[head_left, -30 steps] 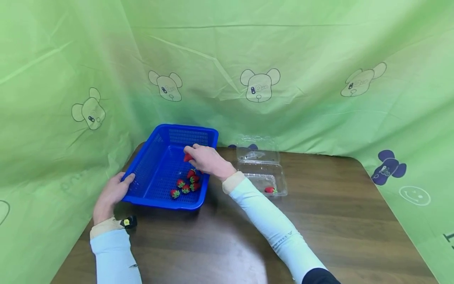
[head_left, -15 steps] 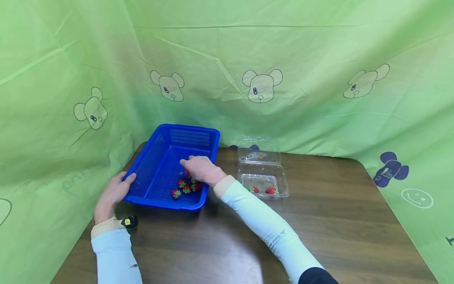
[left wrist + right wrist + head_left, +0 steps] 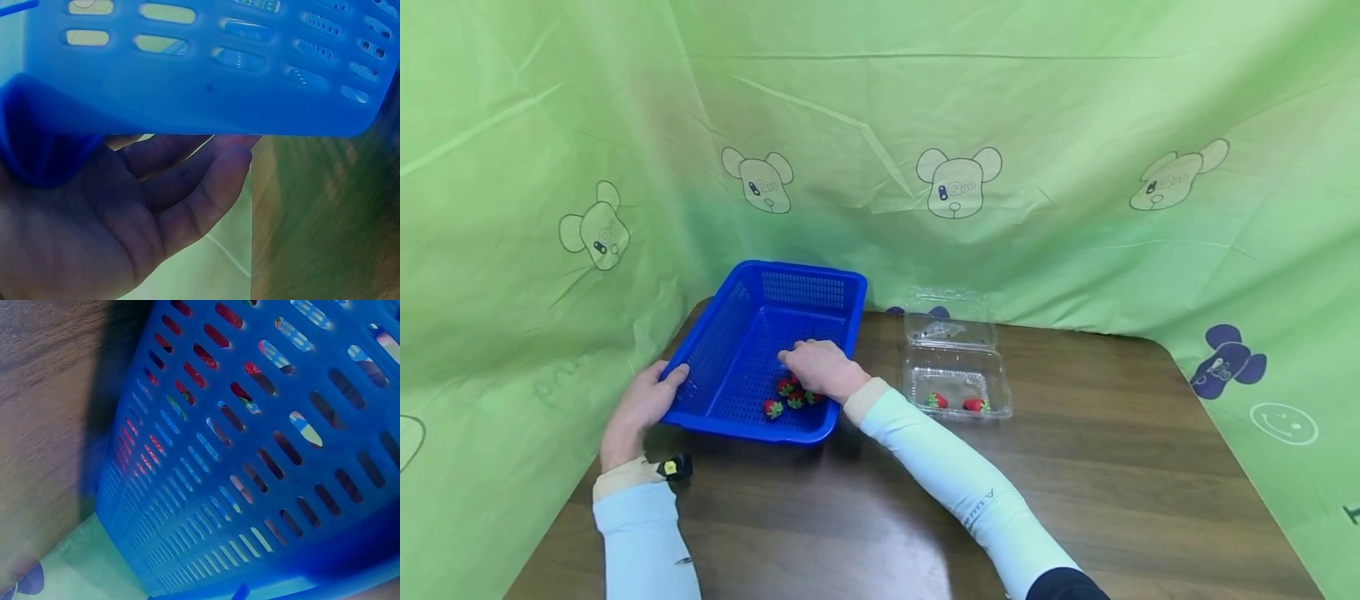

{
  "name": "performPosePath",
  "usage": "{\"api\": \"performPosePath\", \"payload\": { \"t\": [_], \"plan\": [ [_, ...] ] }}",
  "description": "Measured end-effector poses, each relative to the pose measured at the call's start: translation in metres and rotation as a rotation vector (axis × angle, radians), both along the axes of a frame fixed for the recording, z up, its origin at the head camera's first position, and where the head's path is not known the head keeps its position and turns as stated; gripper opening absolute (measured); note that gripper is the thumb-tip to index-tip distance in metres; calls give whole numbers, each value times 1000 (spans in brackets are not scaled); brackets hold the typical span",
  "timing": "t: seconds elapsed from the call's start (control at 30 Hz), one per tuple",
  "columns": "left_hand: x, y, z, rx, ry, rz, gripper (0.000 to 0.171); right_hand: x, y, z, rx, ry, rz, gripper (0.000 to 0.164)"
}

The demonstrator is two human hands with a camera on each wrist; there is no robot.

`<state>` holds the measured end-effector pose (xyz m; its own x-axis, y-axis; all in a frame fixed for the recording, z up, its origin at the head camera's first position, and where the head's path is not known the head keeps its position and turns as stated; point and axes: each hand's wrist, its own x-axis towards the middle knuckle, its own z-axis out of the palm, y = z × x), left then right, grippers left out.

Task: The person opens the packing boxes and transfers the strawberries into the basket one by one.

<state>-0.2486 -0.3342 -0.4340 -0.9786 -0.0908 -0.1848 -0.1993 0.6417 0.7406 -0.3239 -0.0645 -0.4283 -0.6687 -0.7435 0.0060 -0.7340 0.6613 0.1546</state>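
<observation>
My left hand (image 3: 643, 400) grips the left rim of a blue plastic basket (image 3: 715, 367), thumb over the rim. In the left wrist view, the fingers (image 3: 206, 194) lie beneath the basket's slotted wall (image 3: 206, 94). My right hand (image 3: 820, 367) reaches down inside the basket over red strawberries (image 3: 772, 408) with green leaves. Its fingertips are hidden, so what they hold cannot be made out. Through the slots of the basket wall (image 3: 206, 481), the right wrist view shows red fruit and bits of the hand.
A clear plastic clamshell box (image 3: 958, 379) stands right of the basket with its lid (image 3: 951, 321) raised. Two strawberries (image 3: 976, 405) lie along its front side. Green printed cloth (image 3: 1037, 100) hangs behind and left of the brown wooden table (image 3: 1112, 467).
My right hand, which had a strawberry at its fingertips, has lowered toward the strawberries in the basket. As its arm shifted left, a second strawberry in the box came into view. The left hand keeps its grip.
</observation>
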Motion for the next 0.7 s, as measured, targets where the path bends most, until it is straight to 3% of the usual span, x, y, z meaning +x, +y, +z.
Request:
{"api": "performPosePath", "payload": {
  "t": [0.2, 0.33, 0.57, 0.7],
  "plan": [
    [0, 4, -1, 4, 0, -7, 65, 1, 4, 3, -6, -33, -12, 18],
    [0, 6, 0, 13, -10, -10, 66, 2, 8, 10, -74, -26, 4, 12],
    [1, 4, 0, 7, 2, -14, 64, 5, 27, 36, -272, 138, 87, 14],
    [1, 0, 0, -17, 18, -21, 64, 7, 43, 52, -361, 179, 116, 9]
  ]
}}
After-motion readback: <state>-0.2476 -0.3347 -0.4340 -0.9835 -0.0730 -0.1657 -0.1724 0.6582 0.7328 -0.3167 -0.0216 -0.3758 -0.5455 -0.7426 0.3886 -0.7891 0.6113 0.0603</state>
